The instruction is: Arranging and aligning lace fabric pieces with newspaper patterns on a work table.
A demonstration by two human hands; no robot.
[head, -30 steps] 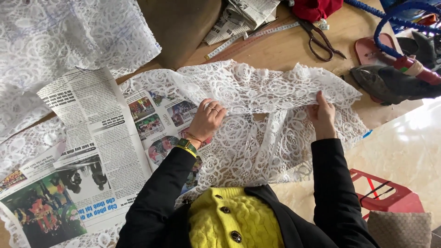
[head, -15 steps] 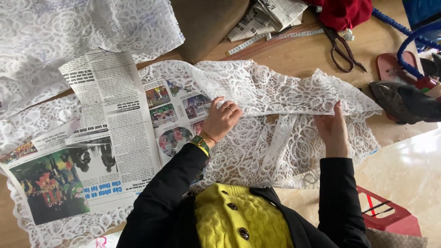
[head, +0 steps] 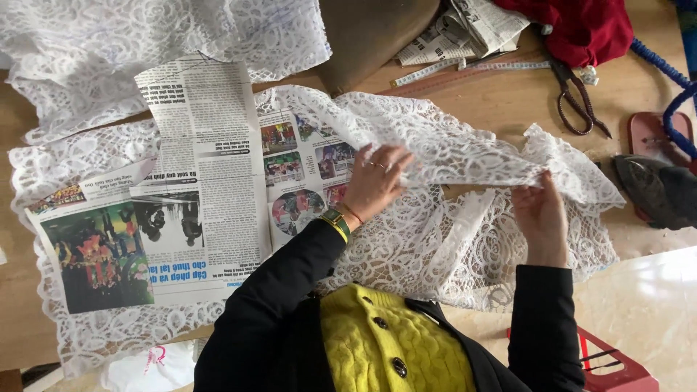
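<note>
- Wooden worktop (head: pixel 508 101) fills most of the view; pale glossy floor at 4 o'clock, with part of a red stool (head: pixel 617 366) at 5 o'clock.
- Lace (head: pixel 443 239), white, lies spread across the worktop centre. A strip of it is lifted between the two hands, taut from 12 to 3 o'clock of the centre, probably so the edge can be checked or lined up.
- Left hand (head: pixel 374 181): palm down on the lace at the strip's left end. Fingers spread and slightly curled over the fabric. Seems to pin that end rather than lift it.
- Right hand (head: pixel 537 210): raised at 3 o'clock, fingers closed on the strip's right end, pinching it. Fabric bunches above the pinch.
- Newspaper (head: pixel 196 210) lies open and flat on the lace at 9 o'clock, its right edge just beside the left hand; likely serves as a paper pattern, judging by its cut outline.
- Second lace piece (head: pixel 145 43) at 11 o'clock, crumpled, apart from the working piece.
- Scissors (head: pixel 573 98) at 2 o'clock, blades shut, near a tape measure (head: pixel 450 69) laid flat at 1 o'clock; both within reach but untouched.
- Red cloth (head: pixel 581 25) at 1 o'clock, bundled at the worktop's far edge.
- Folded papers (head: pixel 465 29) at 12 o'clock, beside the red cloth.
</note>
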